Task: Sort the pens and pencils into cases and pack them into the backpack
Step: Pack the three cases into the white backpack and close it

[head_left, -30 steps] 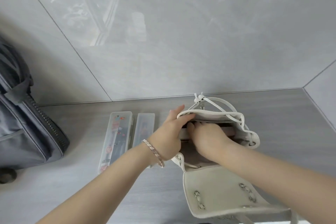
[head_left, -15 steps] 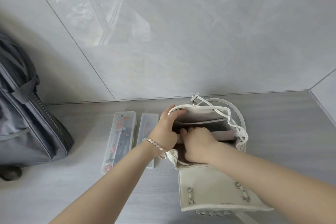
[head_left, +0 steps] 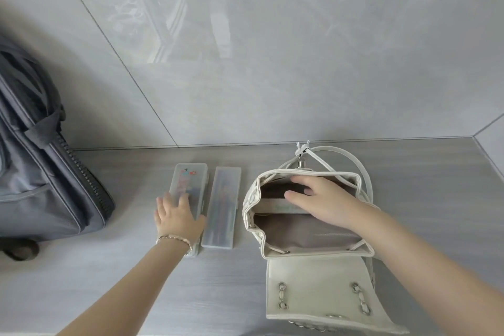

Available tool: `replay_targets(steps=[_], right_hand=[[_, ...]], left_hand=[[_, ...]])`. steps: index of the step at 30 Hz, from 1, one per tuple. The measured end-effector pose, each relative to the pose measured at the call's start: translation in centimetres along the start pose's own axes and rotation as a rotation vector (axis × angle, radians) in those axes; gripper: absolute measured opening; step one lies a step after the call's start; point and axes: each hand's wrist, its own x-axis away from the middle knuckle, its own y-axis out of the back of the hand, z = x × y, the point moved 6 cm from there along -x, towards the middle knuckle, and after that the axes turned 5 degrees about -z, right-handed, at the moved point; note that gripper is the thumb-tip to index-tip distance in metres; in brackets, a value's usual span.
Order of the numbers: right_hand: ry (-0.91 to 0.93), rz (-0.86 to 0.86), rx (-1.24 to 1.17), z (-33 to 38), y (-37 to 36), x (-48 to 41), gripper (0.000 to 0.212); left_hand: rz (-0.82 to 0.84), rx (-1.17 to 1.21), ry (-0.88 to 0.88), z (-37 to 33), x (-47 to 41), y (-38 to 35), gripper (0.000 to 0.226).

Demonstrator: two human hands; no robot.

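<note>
A small cream backpack (head_left: pixel 319 275) lies on the grey surface with its flap folded toward me and its mouth wide open. My right hand (head_left: pixel 321 200) rests over the opening, fingers spread, holding nothing; a pale case edge (head_left: pixel 275 207) shows inside under it. Left of the backpack lie two clear plastic cases side by side: a wider case with stickers (head_left: pixel 188 180) and a narrower case (head_left: pixel 222 207) holding pens. My left hand (head_left: pixel 177 217) lies flat on the near half of the stickered case, fingers spread, blurred by motion.
A large dark grey bag (head_left: pixel 41 172) with a heavy zipper stands at the far left. A glossy tiled wall (head_left: pixel 259 49) rises just behind the cases and backpack. The backpack's strap (head_left: pixel 346 154) loops out toward the wall.
My left hand has left the backpack's rim and moved left onto the stickered case. My right hand has lifted out of the bag's inside to its opening, and the mouth now stands wide.
</note>
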Motion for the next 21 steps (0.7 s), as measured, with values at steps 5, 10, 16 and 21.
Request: replay_targets(steps=[5,10,16,21], right_hand=[[-0.004,-0.015,0.008,0.4,0.3,0.0,0.052],[0.003,-0.02,0.02,0.8,0.4,0.4,0.045],[-0.006,-0.004,0.009,0.8,0.6,0.6,0.046],[0.001,0.075,-0.251,2.4,0.9,1.1,0.052]], left_hand=[[-0.089,-0.203,-0.297,-2.4,2.1,-1.1,0.06],[0.073,-0.38,-0.151,-3.8,1.6,-2.6,0.083],[0.077,0.016,-0.007,-5.3,2.4,0.0,0.079],[-0.086,0.453,-0.069,-7.7,5.7,7.7,0.098]])
